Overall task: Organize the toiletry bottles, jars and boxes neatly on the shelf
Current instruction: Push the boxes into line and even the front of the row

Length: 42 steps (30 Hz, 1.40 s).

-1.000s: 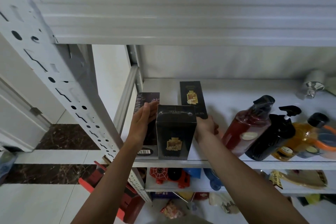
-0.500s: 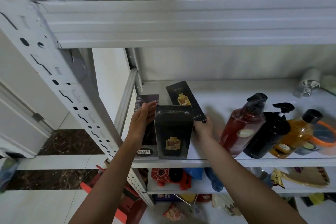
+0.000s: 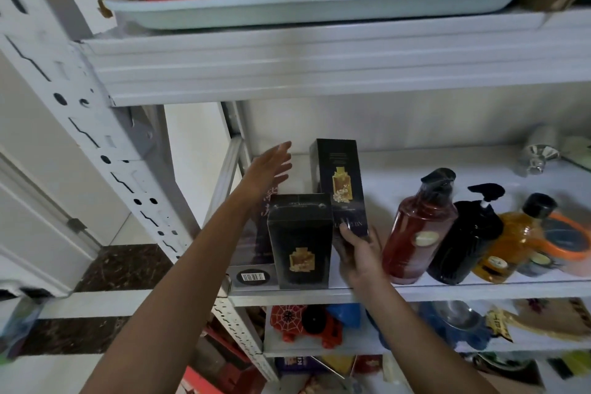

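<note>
Now that the left hand [image 3: 268, 169] is lifted off the flat dark box [image 3: 252, 243], its fingers are held spread over bare shelf [image 3: 399, 176] at far left. The tall black box [image 3: 340, 182] is gripped at its lower end by the right hand [image 3: 359, 253], behind the short black box [image 3: 300, 240] at the near edge.

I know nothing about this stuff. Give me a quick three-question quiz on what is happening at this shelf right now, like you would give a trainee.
1. True or false: the left hand grips a box.
2. What does the right hand hold? A the tall black box; B a toothbrush; C a towel.
3. Fill in: the black pump bottle stands between the red-brown pump bottle and the ____ bottle.
Key: 1 false, it is open and holds nothing; 2 A; 3 amber, the amber bottle.
</note>
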### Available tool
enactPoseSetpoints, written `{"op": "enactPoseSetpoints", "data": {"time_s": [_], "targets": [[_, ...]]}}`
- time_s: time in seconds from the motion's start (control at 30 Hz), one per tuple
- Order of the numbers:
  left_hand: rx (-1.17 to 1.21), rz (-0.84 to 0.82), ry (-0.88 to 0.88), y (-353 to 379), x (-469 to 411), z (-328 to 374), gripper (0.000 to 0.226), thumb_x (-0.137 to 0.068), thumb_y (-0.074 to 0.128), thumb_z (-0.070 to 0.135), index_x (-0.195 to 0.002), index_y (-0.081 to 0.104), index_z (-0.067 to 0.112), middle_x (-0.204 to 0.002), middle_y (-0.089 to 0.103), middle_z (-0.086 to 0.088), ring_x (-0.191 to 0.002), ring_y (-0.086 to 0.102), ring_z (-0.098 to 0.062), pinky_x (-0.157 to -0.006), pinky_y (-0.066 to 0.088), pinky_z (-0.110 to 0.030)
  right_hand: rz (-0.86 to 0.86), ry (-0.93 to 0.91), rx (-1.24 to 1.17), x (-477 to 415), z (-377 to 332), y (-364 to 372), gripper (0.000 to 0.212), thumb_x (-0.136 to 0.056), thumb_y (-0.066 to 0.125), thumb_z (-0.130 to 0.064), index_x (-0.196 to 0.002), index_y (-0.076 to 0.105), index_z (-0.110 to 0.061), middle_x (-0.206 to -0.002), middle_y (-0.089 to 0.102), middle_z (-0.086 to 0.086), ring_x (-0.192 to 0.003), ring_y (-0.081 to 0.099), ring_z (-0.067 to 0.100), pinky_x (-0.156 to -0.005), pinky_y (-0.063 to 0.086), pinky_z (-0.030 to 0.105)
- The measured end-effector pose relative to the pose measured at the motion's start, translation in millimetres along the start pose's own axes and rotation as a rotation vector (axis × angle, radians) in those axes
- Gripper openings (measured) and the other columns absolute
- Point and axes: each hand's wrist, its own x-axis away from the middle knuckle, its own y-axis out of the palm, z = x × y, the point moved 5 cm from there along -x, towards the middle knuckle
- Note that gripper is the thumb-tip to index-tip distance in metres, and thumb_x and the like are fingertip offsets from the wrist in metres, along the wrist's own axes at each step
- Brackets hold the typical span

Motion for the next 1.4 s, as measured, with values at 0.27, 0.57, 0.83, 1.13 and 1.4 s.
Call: {"op": "enactPoseSetpoints", "data": {"time_s": [0.27, 0.57, 0.83, 1.13, 1.4], "targets": [[-0.336, -0.125, -0.094, 21.7, -33.5, 24.0, 0.069, -0.091, 0.058, 0.038, -0.147, 0.027, 0.013, -0.144, 0.041, -0.011, -0.125, 0.048, -0.027, -0.101, 0.042, -0.035, -0.076, -0.016, -0.031, 2.8, 0.7, -3.7, 0.045, -0.074, 0.066, 0.004, -0.111, 0.054, -0.019, -0.131, 0.053, 0.021, -0.116, 0.055, 0.033, -0.089, 0.051, 0.038], [-0.338, -0.221, -0.139, 38.3, -49.1, 28.9, 0.052, -0.084, 0.07, 0.032, -0.126, 0.05, 0.008, -0.102, 0.061, -0.011, -0.087, 0.057, -0.021, -0.079, 0.05, -0.031, -0.098, -0.064, 0.013, 7.8, -4.3, 8.4, 0.069, -0.063, 0.066, 0.007, -0.125, 0.047, -0.015, -0.129, 0.056, 0.018, -0.12, 0.054, 0.035, -0.105, 0.041, 0.048], [-0.32, -0.123, -0.032, 40.7, -43.6, 34.3, 0.056, -0.075, 0.078, 0.009, -0.122, 0.048, 0.008, -0.114, 0.059, -0.016, -0.105, 0.061, -0.03, -0.089, 0.054, -0.045, 0.043, -0.143, 0.381, 12.7, -16.2, 14.3, 0.05, -0.085, 0.054, 0.01, -0.126, 0.045, -0.018, -0.129, 0.054, 0.009, -0.117, 0.053, 0.025, -0.1, 0.046, 0.043], [-0.441, -0.122, 0.104, 44.4, -27.0, 40.1, 0.054, -0.066, 0.083, 0.007, -0.107, 0.048, 0.013, -0.099, 0.054, -0.001, -0.101, 0.058, -0.024, -0.083, 0.056, -0.04, 0.029, -0.327, 0.9, 28.2, -31.4, 45.7, 0.068, -0.073, 0.059, -0.028, -0.136, 0.032, -0.025, -0.144, 0.038, 0.006, -0.134, 0.036, 0.025, -0.107, 0.035, 0.054], [-0.473, -0.109, 0.188, 42.2, -19.3, 39.3, 0.054, -0.059, 0.086, 0.008, -0.098, 0.049, 0.016, -0.098, 0.055, 0.002, -0.095, 0.058, -0.022, -0.086, 0.053, -0.042, -0.016, -1.079, 1.435, 99.5, -92.3, 117.8, 0.089, -0.08, 0.056, 0.007, -0.15, 0.005, -0.013, -0.157, -0.011, 0.009, -0.146, -0.006, 0.023, -0.118, 0.018, 0.042]]}}
